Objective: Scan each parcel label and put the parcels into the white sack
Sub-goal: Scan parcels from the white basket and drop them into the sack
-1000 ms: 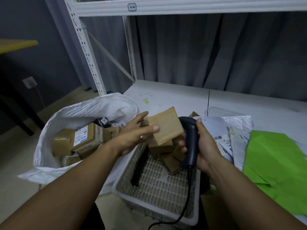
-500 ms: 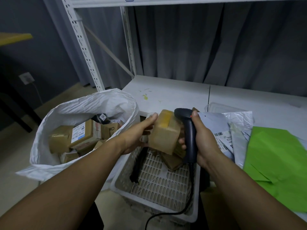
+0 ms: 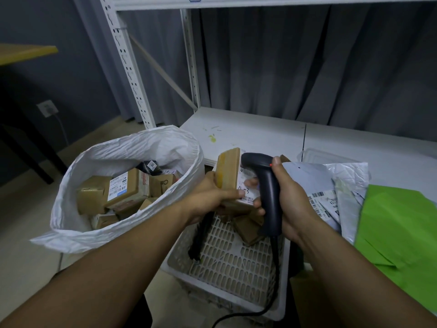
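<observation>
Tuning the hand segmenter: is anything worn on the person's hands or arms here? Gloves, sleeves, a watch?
Nothing worn shows. The left hand and right hand are bare, with no gloves and no rings on the fingers in view. The left forearm and right forearm are bare to the frame edge, with no sleeves, watch or bands.

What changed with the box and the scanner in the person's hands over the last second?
The left hand turned the brown parcel over: a second ago a plain cardboard side faced the camera, now its white label faces the scanner, and the hand grips its lower end. The right hand kept holding the scanner in much the same spot. The white sack, the basket and the green sheet stayed put.
</observation>
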